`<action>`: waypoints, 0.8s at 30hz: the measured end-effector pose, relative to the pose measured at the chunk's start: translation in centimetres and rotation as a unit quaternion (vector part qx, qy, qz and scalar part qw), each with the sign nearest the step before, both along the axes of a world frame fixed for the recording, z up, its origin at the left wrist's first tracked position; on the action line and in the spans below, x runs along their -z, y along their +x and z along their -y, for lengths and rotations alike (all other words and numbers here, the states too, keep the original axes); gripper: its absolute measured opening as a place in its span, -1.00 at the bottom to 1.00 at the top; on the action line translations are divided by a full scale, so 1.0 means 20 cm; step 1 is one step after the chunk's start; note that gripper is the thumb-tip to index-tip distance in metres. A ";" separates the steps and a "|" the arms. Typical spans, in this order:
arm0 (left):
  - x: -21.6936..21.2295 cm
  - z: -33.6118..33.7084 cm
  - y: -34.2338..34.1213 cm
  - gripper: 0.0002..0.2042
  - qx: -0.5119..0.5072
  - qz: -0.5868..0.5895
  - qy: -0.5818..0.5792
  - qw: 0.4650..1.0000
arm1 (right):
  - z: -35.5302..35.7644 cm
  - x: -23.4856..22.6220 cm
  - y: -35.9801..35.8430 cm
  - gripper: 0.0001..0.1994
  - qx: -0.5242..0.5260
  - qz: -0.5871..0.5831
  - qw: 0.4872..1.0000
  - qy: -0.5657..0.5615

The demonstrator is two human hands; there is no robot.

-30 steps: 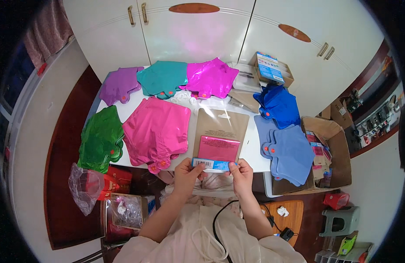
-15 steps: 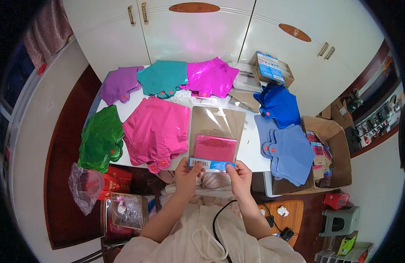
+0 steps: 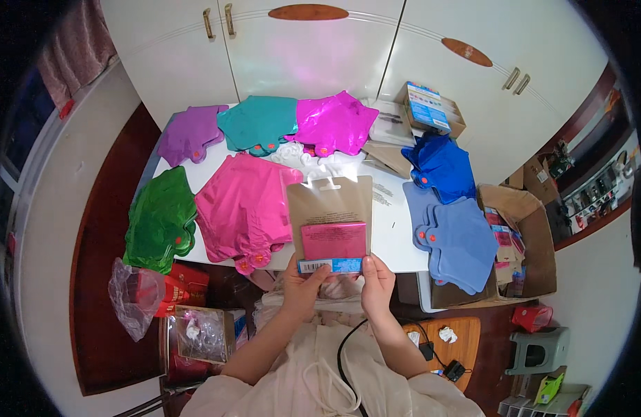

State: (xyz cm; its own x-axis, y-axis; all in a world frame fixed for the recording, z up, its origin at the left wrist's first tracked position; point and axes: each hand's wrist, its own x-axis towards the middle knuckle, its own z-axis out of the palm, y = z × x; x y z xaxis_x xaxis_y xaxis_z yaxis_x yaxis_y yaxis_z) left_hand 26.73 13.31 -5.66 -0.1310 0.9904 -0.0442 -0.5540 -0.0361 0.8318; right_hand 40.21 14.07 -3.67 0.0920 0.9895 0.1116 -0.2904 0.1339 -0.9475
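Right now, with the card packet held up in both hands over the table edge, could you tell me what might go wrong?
1. Both hands, left hand and right hand, pinch only the bottom edge of the card packet, so the tall card could tip or bend.
2. The pink foil balloons overhang the table edge beside the left hand; a nudge might slide them off.
3. The light blue balloons lie partly over the open cardboard box and could slip in.
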 end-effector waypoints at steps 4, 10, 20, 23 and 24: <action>0.00 0.00 0.00 -0.70 0.008 -0.012 0.008 1.000 | 0.01 0.00 0.02 -0.73 -0.006 -0.019 0.999 -0.025; 0.06 0.00 -0.02 -0.72 0.006 -0.023 0.006 1.000 | -0.02 0.05 0.09 -0.73 -0.052 -0.044 0.997 -0.039; 0.03 0.01 0.00 -0.74 -0.015 0.018 -0.019 1.000 | -0.02 0.04 0.09 -0.87 -0.063 -0.006 0.996 -0.069; 0.03 0.01 0.00 -0.75 -0.008 0.026 -0.004 1.000 | -0.02 0.04 0.08 -0.88 -0.077 -0.072 0.992 -0.064; 0.03 0.01 -0.01 -0.75 -0.005 0.023 -0.008 1.000 | -0.02 0.03 0.07 -0.89 -0.074 -0.085 0.991 -0.072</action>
